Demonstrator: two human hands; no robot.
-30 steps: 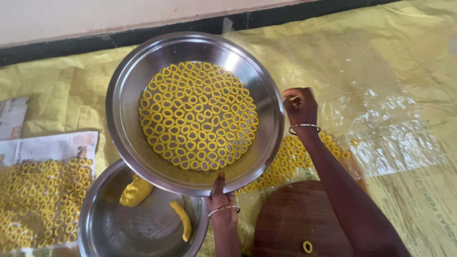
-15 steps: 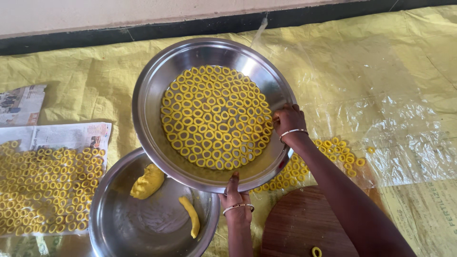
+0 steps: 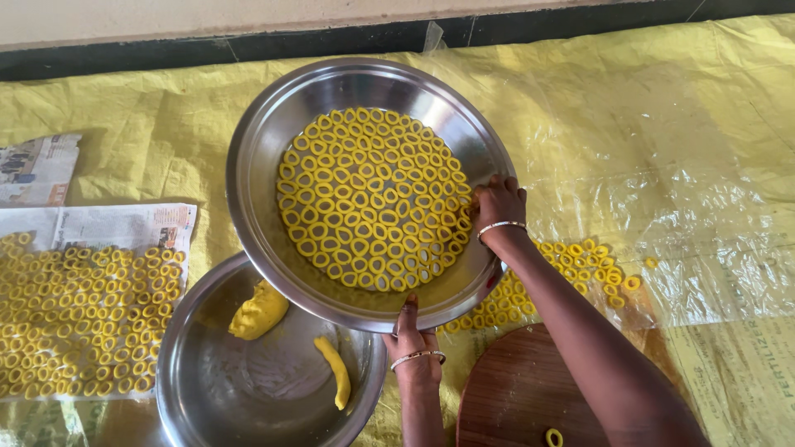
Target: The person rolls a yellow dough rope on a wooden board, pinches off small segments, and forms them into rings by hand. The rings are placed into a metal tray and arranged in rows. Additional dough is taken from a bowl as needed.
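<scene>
Steel bowl point(image 3: 257, 165) of yellow dough rings point(image 3: 373, 197) is held tilted above a second steel bowl point(image 3: 199, 389). Left hand point(image 3: 414, 352) grips its near rim, fingers closed; right hand point(image 3: 497, 203) clasps the right rim, apparently curled over it.

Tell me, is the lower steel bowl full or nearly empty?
Nearly empty: the lower bowl holds only a dough lump and a dough roll.

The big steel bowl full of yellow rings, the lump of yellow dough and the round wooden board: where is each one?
big steel bowl point(image 3: 257, 178), head view, bare left inner wall.
lump of yellow dough point(image 3: 258, 310), head view, middle of the lump.
round wooden board point(image 3: 517, 389), head view, bare top surface.
</scene>
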